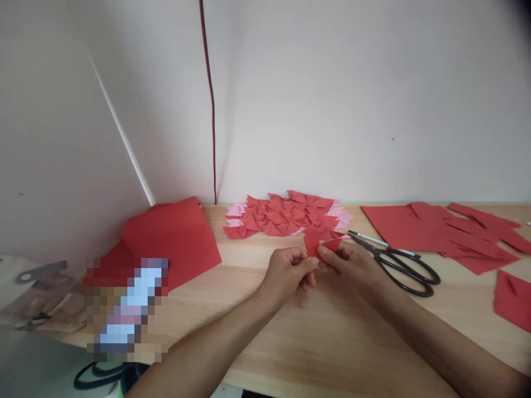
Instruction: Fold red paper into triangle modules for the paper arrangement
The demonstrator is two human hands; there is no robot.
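My left hand [288, 273] and my right hand [352, 262] meet above the middle of the wooden table [315, 331]. Both pinch one small piece of red paper [316, 242], which sticks up between the fingertips and looks partly folded. Just behind it lies a pile of folded red and pink paper pieces [286, 214] near the wall. Black scissors [398, 262] rest on the table, right beside my right hand.
Large red sheets [170, 237] lie at the left, cut red sheets and strips [443, 232] at the right, one more red piece [514, 298] near the right edge. A blurred object [128, 309] sits front left. A red cable [211, 110] runs down the wall.
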